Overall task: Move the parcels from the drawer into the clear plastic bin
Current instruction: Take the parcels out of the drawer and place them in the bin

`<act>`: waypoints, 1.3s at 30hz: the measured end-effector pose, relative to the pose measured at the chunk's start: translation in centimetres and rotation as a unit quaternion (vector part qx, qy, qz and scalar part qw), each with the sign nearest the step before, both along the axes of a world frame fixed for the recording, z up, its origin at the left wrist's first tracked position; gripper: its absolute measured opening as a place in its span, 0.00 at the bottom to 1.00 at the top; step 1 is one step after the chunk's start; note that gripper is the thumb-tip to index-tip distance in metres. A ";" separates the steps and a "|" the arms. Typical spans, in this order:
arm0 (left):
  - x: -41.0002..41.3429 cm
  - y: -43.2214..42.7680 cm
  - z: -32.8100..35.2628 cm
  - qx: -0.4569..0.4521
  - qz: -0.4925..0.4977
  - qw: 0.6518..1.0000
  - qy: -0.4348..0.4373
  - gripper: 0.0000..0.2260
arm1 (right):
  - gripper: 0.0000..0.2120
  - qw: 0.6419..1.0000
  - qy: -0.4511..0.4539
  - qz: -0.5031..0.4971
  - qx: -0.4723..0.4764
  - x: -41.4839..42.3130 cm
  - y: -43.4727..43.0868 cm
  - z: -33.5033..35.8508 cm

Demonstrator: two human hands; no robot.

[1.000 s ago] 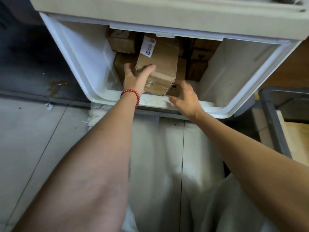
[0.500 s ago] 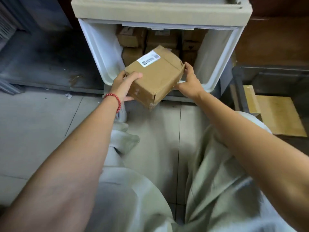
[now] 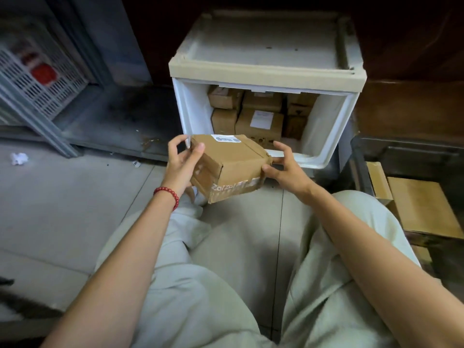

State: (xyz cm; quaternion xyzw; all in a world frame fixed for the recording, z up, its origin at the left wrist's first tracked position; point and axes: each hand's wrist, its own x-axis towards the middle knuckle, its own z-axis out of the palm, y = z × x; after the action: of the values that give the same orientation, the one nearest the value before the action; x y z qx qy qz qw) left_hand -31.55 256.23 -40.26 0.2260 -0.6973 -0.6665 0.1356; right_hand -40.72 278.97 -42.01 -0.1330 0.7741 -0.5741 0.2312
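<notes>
Knees in pale trousers [image 3: 200,285] fill the bottom of the frame. Just above them, dead centre, the brown parcel [image 3: 233,167] is held tilted off the floor between both hands: left hand [image 3: 182,163], red bead bracelet [image 3: 167,193] on the wrist, curls round the left end, and right hand [image 3: 286,169] pinches the torn right corner. Over at mid left some crumpled paper [image 3: 18,158] lies on the floor. Behind the parcel, upper centre, the white drawer [image 3: 324,156] stands open with more parcels [image 3: 258,121] stacked inside
</notes>
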 end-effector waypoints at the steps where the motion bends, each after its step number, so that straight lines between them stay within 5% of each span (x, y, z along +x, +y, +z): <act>1: 0.1 0.2 0.1 -0.005 -0.009 1.000 0.015 0.25 | 0.34 1.000 -0.012 -0.020 -0.017 -0.1 -0.1 -0.3; 11: 0.3 1.2 -0.2 -0.040 -0.087 0.994 -0.051 0.40 | 0.11 0.983 -0.074 -0.156 -0.055 -1.1 -0.9 -1.4; 21: -0.5 0.5 -0.6 0.002 -0.098 0.991 -0.087 0.41 | 0.25 0.988 -0.121 -0.072 -0.060 -1.2 -0.2 -1.0; 31: -0.4 0.2 -0.7 -0.005 -0.104 0.990 -0.094 0.29 | 0.34 0.984 -0.149 -0.036 -0.091 -1.8 0.2 -0.7; 39: -1.1 0.9 -0.5 -0.009 -0.066 0.993 -0.097 0.28 | 0.32 0.985 -0.141 -0.063 -0.072 -1.3 -0.1 0.3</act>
State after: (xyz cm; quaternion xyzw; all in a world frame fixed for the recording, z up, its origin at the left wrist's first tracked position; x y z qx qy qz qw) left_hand -32.61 257.17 -40.75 0.2416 -0.7266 -0.6427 0.0245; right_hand -42.03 278.89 -41.74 -0.0177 0.6974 -0.6544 0.2917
